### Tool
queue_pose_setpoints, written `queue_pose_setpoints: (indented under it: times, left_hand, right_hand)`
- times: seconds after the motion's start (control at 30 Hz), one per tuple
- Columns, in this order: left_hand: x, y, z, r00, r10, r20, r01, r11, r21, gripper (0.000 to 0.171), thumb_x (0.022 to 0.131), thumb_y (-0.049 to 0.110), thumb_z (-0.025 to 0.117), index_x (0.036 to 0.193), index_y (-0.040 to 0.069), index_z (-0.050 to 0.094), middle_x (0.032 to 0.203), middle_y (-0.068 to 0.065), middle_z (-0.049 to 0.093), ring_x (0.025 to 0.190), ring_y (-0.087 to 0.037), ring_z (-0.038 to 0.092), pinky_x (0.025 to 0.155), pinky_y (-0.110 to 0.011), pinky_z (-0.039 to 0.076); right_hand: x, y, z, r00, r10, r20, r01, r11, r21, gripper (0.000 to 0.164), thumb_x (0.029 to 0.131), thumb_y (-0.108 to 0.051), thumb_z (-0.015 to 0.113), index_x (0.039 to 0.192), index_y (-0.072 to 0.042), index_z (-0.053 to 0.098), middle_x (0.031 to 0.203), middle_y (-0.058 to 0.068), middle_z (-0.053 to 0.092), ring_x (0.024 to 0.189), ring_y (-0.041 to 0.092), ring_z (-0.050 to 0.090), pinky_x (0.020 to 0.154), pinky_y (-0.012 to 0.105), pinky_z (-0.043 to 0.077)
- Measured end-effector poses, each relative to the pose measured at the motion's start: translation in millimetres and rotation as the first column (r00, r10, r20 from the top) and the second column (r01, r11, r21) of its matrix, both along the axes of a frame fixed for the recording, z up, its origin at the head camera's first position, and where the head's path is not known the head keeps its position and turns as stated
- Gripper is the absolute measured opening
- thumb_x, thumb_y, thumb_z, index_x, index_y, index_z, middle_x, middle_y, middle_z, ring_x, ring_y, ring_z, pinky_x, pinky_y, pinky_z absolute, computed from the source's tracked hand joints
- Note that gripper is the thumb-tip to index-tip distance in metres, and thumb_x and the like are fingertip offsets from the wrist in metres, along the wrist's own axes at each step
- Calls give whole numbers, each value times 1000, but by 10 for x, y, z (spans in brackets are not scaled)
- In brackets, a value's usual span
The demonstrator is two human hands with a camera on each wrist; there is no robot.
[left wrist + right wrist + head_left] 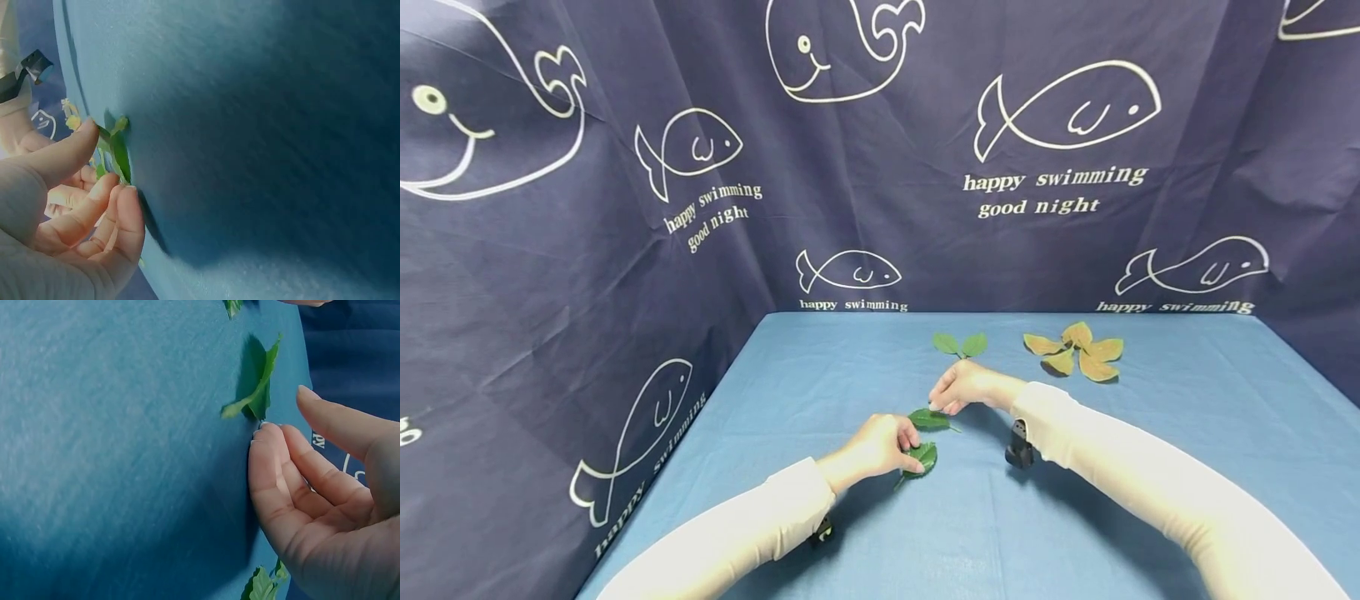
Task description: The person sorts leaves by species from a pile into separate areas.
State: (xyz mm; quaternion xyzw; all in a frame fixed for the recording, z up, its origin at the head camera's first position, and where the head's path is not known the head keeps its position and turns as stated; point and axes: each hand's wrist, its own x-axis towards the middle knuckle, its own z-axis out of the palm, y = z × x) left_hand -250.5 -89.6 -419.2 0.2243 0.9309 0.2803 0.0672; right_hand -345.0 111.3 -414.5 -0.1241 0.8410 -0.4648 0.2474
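My left hand (pixel 877 447) pinches a serrated green leaf (pixel 927 457) between thumb and fingertips, low over the blue cloth. In the left wrist view this leaf (pixel 120 156) spans the gap from thumb to fingers. Just beyond it lies a second green leaf (pixel 929 419), its stem pointing right. My right hand (pixel 966 385) is at that leaf's far edge. The right wrist view shows the fingertips touching or nearly touching the second leaf (pixel 265 378), with the thumb held well apart from them.
Two small green leaves (pixel 961 344) lie side by side farther back. To their right, several yellow-brown leaves (pixel 1077 350) form a flower shape. Blue cloth (pixel 1187 417) covers the table, and a dark curtain (pixel 880 183) printed with fish hangs behind and at the left.
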Motion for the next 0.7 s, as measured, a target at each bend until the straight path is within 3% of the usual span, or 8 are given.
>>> queue_pose_setpoints:
  times: [0.23, 0.7]
  left_hand:
    - [-10, 20, -27, 999, 34, 14, -33, 997, -66, 36, 67, 19, 89, 92, 10, 65, 81, -2, 65, 74, -13, 59, 68, -23, 49]
    - [-44, 20, -68, 998, 62, 15, -61, 997, -38, 29, 70, 8, 86, 93, 12, 69, 72, 1, 65, 67, -9, 57, 62, -22, 48]
  right_hand:
    - [58, -56, 34, 997, 43, -59, -37, 994, 104, 24, 77, -7, 79, 100, 1, 74, 87, 8, 75, 69, 14, 68, 74, 32, 59]
    - [134, -143, 25, 987, 43, -158, -7, 976, 220, 15, 71, -3, 83, 84, -4, 74, 70, -1, 68, 56, 10, 58, 63, 27, 54]
